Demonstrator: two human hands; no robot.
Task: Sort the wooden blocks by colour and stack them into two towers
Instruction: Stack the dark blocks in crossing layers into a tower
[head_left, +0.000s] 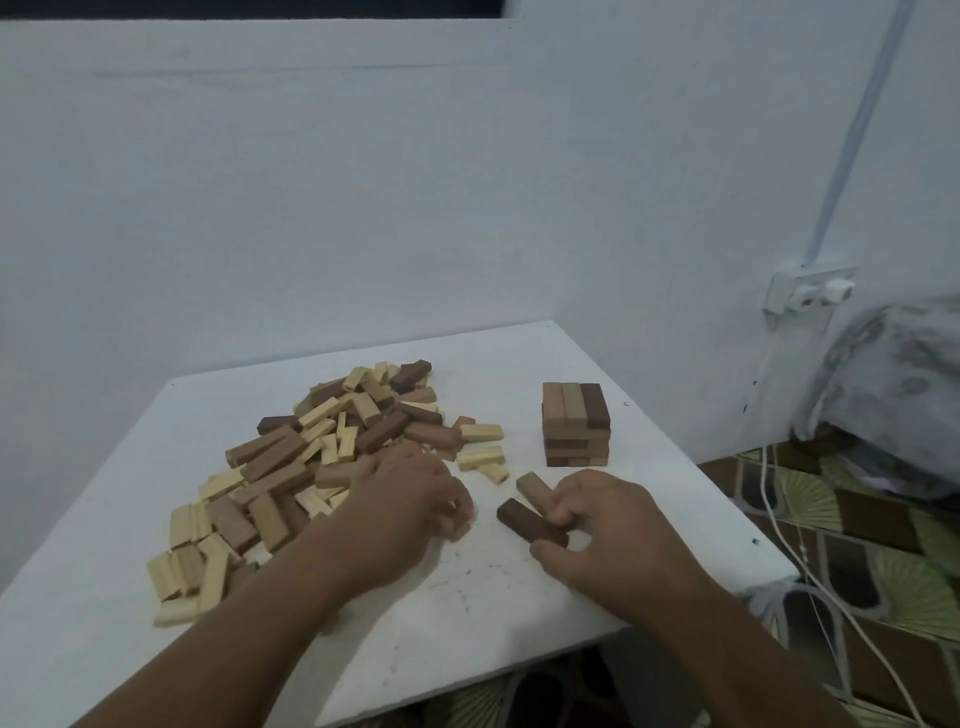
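Note:
A loose pile of wooden blocks (322, 457), pale and brown mixed, covers the left half of the white table (467, 597). A short tower of brown blocks (575, 423) stands at the right, several layers high. My right hand (602, 525) grips two brown blocks in front of the tower: a dark brown block (524, 521) and a lighter brown block (535, 491), both lying on the table. My left hand (410, 499) rests at the pile's right edge with its fingers curled; a brownish block seems to sit under the fingertips, mostly hidden.
A few pale blocks (480, 457) lie between the pile and the tower. The table's right edge drops to a patterned floor (883, 561) with white cables (800, 551). A white wall stands behind, with a socket (810, 288) at the right.

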